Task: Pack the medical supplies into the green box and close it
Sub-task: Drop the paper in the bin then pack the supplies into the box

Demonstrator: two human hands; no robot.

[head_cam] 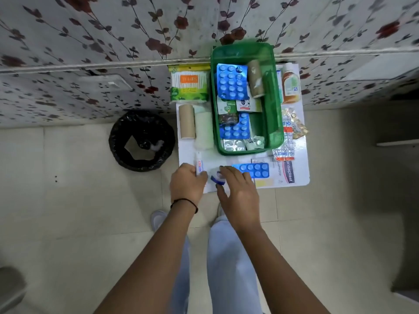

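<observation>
**Green box half packed, both hands at the near edge**

Green box [275, 123] sits open, well beyond our fingertips, already holding blister strips. Our left hand [186, 184] curls its fingers around a white tube [199, 165]; our right hand [238, 191] spreads its fingers loosely over a small blue-capped item [217, 177], a blue blister strip [255, 169] just past them. We could knock that small item off the table's near edge with a careless sweep.

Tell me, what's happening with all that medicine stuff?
A person is packing medical supplies into a green box on a small white table. The box is open and partly full. The left hand is on a white tube, and the right hand reaches by a small blue-capped item. Cotton buds, rolls and a bottle remain outside.
</observation>
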